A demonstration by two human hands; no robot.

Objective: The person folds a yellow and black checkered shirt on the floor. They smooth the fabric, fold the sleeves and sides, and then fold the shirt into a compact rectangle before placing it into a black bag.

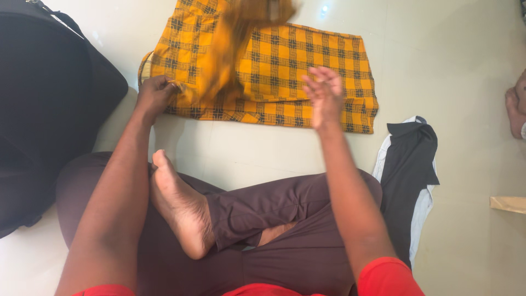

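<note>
A yellow and brown checked cloth (307, 66) lies partly folded on the pale tiled floor in front of my crossed legs. My left hand (155, 93) grips its near left corner, fingers closed on the fabric. A flap of the cloth (235, 38) is blurred in mid-air above the middle. My right hand (323, 96) hovers over the cloth's near right part, fingers spread and blurred, holding nothing.
A large black bag (49, 109) stands at the left. A black and white garment (408, 164) lies crumpled on the floor at my right. Another person's foot (515, 107) shows at the right edge, and a wooden piece (508, 204) below it.
</note>
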